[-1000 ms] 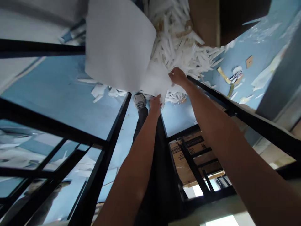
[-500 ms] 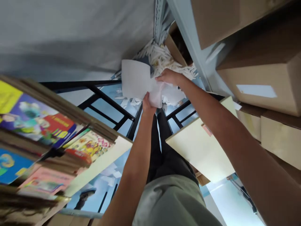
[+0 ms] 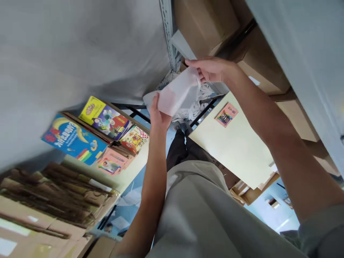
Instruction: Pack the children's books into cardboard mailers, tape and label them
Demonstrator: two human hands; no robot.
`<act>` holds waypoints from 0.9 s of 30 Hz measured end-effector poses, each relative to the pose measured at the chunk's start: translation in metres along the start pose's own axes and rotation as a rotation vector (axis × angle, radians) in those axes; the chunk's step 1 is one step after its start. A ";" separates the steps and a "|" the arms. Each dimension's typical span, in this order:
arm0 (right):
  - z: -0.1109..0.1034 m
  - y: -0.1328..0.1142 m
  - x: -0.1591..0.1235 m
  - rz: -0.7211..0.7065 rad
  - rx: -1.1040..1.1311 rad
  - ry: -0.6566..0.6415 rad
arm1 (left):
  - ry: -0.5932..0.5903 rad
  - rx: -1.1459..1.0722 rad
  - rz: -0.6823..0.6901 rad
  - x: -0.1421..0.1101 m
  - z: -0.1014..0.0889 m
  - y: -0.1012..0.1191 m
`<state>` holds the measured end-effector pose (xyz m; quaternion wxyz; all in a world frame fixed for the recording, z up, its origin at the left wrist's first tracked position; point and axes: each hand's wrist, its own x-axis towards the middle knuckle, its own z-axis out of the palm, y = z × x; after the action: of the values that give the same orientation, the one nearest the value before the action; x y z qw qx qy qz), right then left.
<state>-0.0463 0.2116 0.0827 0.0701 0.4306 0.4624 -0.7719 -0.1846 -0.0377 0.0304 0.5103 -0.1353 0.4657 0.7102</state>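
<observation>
Between my hands, in the head view, is a thin white sheet [image 3: 172, 95], partly see-through and bent, with a pinkish patch showing through. My left hand [image 3: 160, 114] grips its lower left edge, thumb on top. At its upper right end my right hand [image 3: 211, 70] has its fingers curled on the sheet's edge, with the index finger stretched out. Another white piece shows behind the left side; whether it is the same sheet I cannot tell. Below and behind lie many white paper strips [image 3: 189, 113] heaped on the floor.
Stacks of colourful printed boxes [image 3: 77, 138] stand on a pale table to the left, with flattened cardboard [image 3: 53, 193] nearer me. On the right are a cream tabletop [image 3: 231, 143] with a pink card [image 3: 226, 114], and shelves with cardboard boxes [image 3: 264, 68]. A grey wall [image 3: 80, 46] rises ahead.
My right hand has moved up and to the right with the sheet's edge, and the sheet is now stretched slantwise between both hands. My left hand shifted slightly left. The view has turned.
</observation>
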 end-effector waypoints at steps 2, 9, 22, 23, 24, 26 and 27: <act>0.010 -0.009 -0.024 -0.026 -0.079 -0.059 | -0.101 0.008 -0.016 -0.020 0.009 0.016; 0.026 -0.019 -0.059 -0.317 0.025 -0.027 | -0.106 0.097 -0.151 -0.053 0.015 0.029; 0.027 0.009 -0.131 -0.406 -0.016 -0.024 | -0.264 0.129 -0.105 -0.102 0.040 0.078; 0.030 0.010 -0.136 -0.452 -0.005 -0.017 | -0.242 0.136 -0.108 -0.102 0.042 0.080; 0.033 0.011 -0.141 -0.478 -0.027 -0.020 | -0.222 0.145 -0.107 -0.103 0.045 0.082; 0.043 0.014 -0.148 -0.486 -0.103 -0.042 | -0.215 0.158 -0.101 -0.106 0.053 0.085; 0.048 0.016 -0.150 -0.476 -0.127 -0.034 | -0.238 0.159 -0.095 -0.108 0.057 0.087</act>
<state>0.0259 0.1215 0.1913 -0.0792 0.2911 0.5971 -0.7433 -0.1942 -0.0611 0.1779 0.6040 -0.0312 0.4499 0.6571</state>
